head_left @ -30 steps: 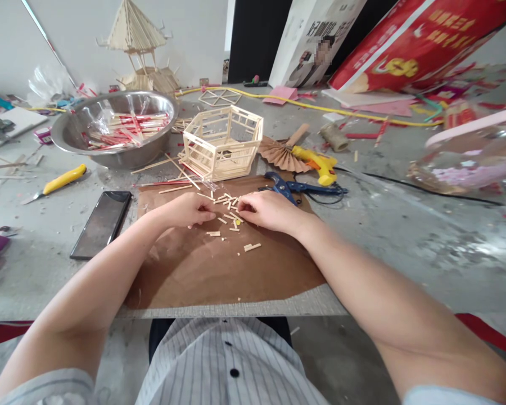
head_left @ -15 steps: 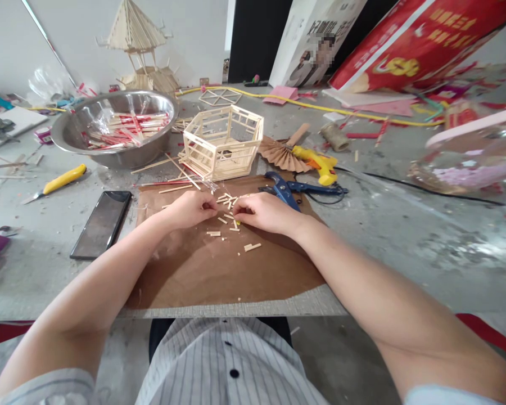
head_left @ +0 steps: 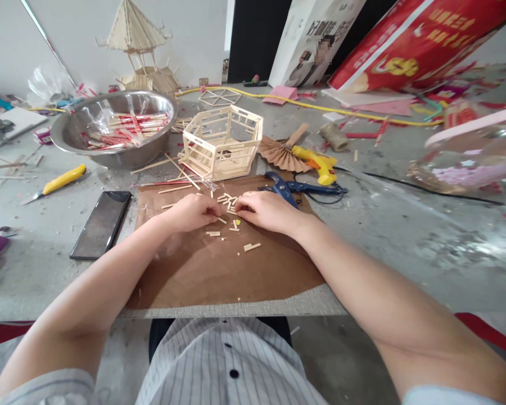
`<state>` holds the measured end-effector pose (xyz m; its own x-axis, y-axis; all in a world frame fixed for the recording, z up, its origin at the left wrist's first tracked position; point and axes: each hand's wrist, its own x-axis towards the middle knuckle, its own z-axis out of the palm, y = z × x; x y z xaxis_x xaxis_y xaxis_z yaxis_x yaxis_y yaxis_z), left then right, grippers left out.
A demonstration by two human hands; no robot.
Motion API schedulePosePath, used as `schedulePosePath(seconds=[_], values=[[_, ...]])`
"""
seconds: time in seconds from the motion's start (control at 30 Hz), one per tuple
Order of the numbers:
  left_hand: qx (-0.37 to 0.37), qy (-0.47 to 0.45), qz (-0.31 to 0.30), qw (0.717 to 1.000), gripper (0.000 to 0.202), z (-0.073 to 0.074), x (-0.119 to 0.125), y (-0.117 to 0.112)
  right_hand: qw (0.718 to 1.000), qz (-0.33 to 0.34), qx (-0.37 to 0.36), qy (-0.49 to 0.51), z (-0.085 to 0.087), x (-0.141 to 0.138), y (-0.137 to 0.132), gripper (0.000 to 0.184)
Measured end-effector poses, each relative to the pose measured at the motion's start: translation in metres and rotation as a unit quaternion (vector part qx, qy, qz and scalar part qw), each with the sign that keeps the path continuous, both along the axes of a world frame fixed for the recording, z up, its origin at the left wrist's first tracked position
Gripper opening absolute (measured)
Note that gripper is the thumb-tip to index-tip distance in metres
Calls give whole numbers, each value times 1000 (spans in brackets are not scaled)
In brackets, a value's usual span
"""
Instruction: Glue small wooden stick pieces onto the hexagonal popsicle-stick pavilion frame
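Observation:
Both hands are low over a sheet of brown paper, on either side of a loose pile of short cut wooden sticks. My left hand is closed, thumb and fingertips drawn together at the pile's left edge. What it pinches, if anything, is too small to tell. From the right, my right hand has its fingers curled together, and a short stick lies at its fingertips. Whether it grips that stick is unclear. A small yellow piece and paired stick pieces lie nearer me.
Behind the paper stands a hexagonal stick frame, with a steel bowl of red-and-wood sticks to its left. Blue cutters and a yellow glue gun lie right. A phone and yellow craft knife lie left.
My left hand has shifted slightly right, toward the pile. My right hand has drawn a little up and right, showing more of the small yellow piece.

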<state>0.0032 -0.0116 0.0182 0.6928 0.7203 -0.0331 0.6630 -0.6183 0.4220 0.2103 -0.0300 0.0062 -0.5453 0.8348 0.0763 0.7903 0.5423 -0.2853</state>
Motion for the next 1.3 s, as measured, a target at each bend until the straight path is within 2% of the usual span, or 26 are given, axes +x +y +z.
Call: schedulePosePath(seconds=[0.17,0.53,0.8,0.9,1.07,1.17,1.3], values=[[56,39,-48,996,16,-3,0,-1,1000,5,3,22,0,4,2,15],[75,89,-30,993,14,-6,2,-2,994,-103,-13,27,10,24,9,16],[73,115,-9,991,16,-3,7,-7,993,-111,10,35,1,33,17,14],[75,119,5,990,17,-4,8,-7,991,-109,43,69,-2,31,18,13],[44,60,49,996,16,-8,4,0,977,-80,130,151,-12,8,14,18],[9,-15,90,996,15,-8,3,5,984,-55,126,116,-19,-9,14,20],[-46,-115,124,985,14,-5,4,6,991,-65,107,54,-21,-19,16,20]])
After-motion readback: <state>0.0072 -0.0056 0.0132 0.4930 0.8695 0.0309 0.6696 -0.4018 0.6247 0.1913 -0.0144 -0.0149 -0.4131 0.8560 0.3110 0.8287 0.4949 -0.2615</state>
